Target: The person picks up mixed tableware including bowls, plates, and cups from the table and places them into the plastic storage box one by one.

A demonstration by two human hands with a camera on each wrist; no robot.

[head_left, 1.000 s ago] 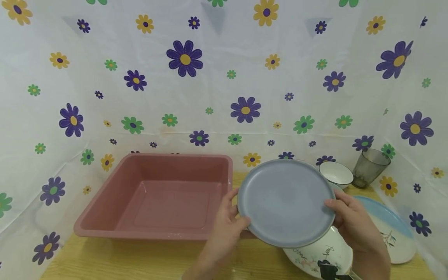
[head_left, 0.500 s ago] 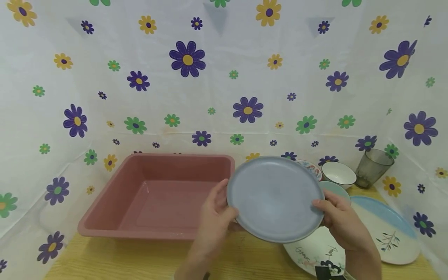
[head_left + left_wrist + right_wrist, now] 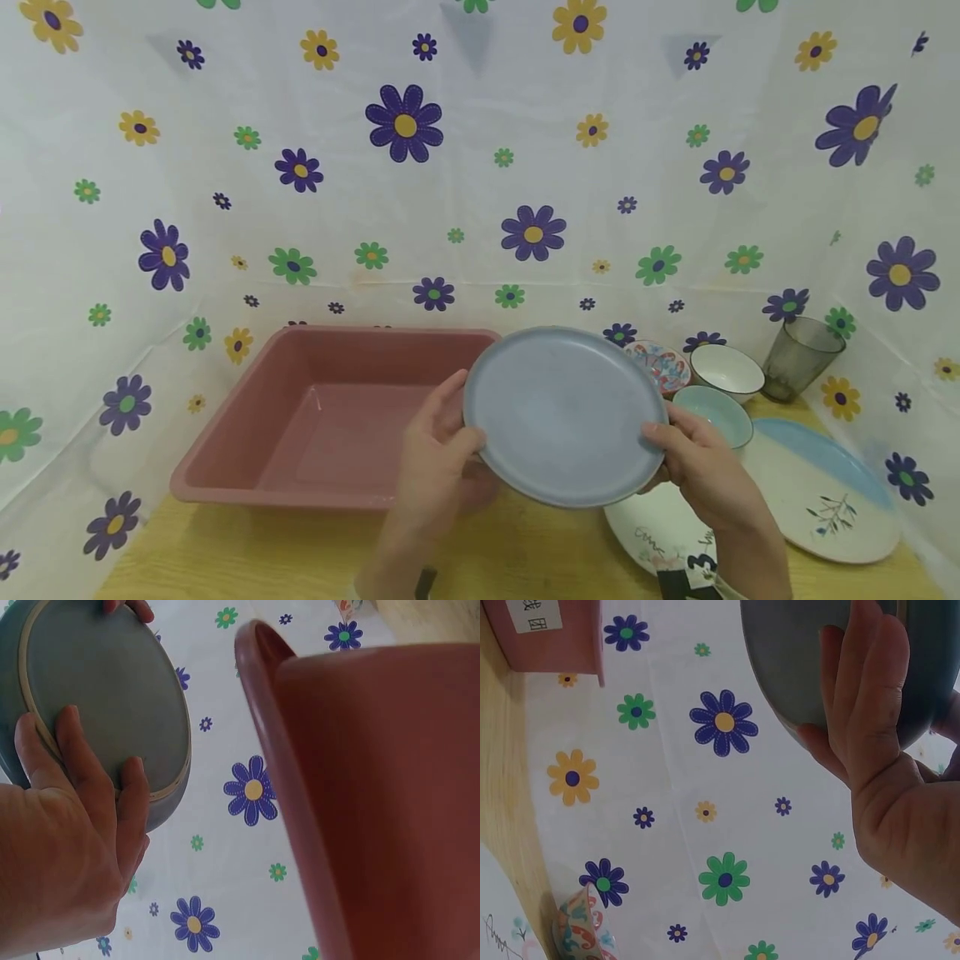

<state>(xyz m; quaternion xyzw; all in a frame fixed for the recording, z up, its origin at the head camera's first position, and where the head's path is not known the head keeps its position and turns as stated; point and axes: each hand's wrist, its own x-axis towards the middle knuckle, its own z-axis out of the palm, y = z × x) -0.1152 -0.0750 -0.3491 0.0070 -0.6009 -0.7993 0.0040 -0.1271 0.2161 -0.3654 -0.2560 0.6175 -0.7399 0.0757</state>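
Note:
A round grey-blue plate point(image 3: 566, 417) is held up in the air between both hands, its top face tilted toward the head camera. My left hand point(image 3: 435, 450) grips its left rim, thumb on the upper face. On the opposite rim my right hand point(image 3: 705, 467) pinches it the same way. Both wrist views show the plate's underside, where the left fingers point(image 3: 82, 757) and the right fingers point(image 3: 870, 682) support it from below. The plate overlaps the right edge of a pink basin point(image 3: 337, 500) in the head view.
Right of the plate lie a white plate with drawings point(image 3: 660, 525), a blue-and-cream oval plate point(image 3: 817, 492), a pale green bowl point(image 3: 716, 412), a patterned bowl point(image 3: 663, 367), a white bowl point(image 3: 727, 371) and a grey glass point(image 3: 798, 358). A flowered curtain point(image 3: 450, 192) surrounds the wooden table point(image 3: 247, 550).
Both hands have carried the plate left and slightly up, toward the basin. The pale green bowl and patterned bowl are now more exposed.

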